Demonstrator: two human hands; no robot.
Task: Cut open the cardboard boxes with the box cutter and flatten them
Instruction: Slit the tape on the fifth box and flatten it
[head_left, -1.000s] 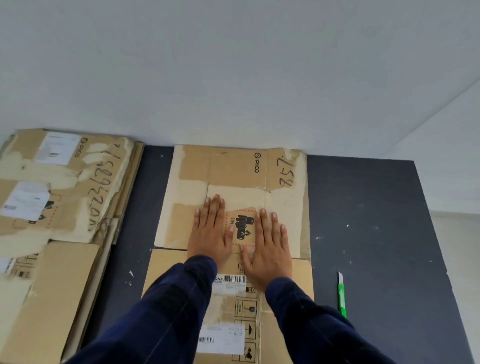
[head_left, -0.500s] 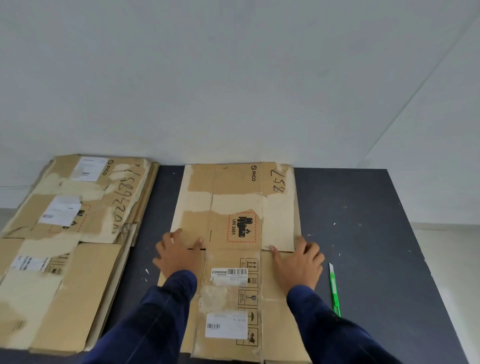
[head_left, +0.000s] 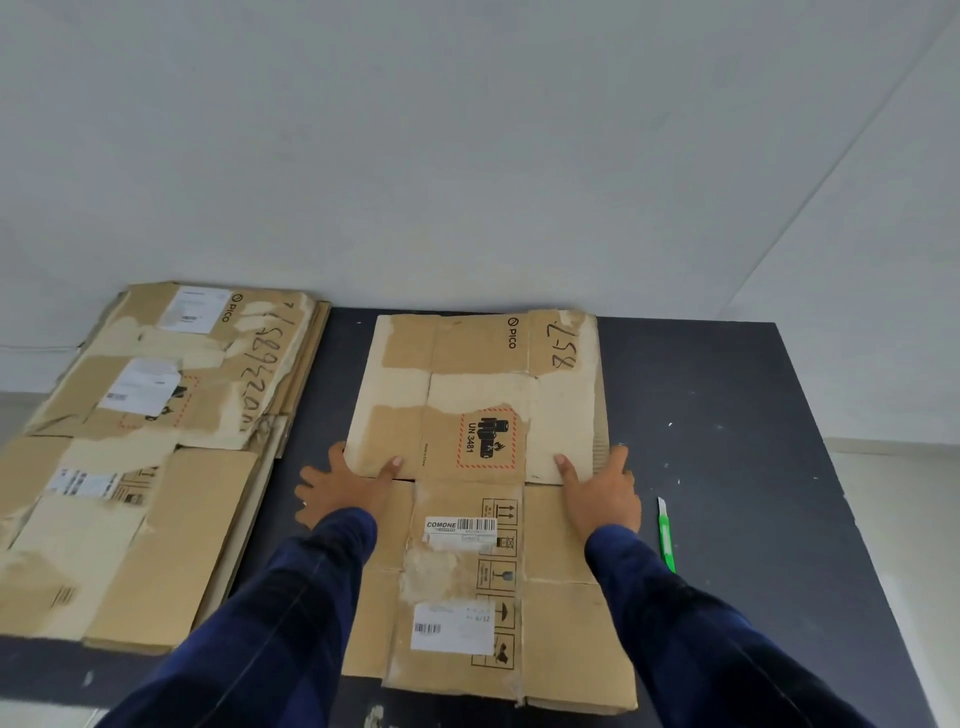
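A flattened cardboard box (head_left: 483, 374) lies in the middle of the dark table (head_left: 727, 415), its far flap folded over and marked with a UN 3481 label. My left hand (head_left: 340, 488) lies at the box's left edge where the flap ends, thumb on top of the flap and fingers spread on the table beside it. At the right edge my right hand (head_left: 602, 491) mirrors it, thumb on the flap and fingers along the corrugated side. The green box cutter (head_left: 666, 540) lies on the table just right of my right hand, untouched.
A stack of flattened boxes (head_left: 156, 441) covers the table's left part and overhangs its left side. A white wall rises right behind the table's far edge. Bare table surface runs to the right of the cutter.
Both hands left the middle of the folded flap, where they pressed side by side, and slid outward and nearer to its left and right edges. The box and cutter stayed put.
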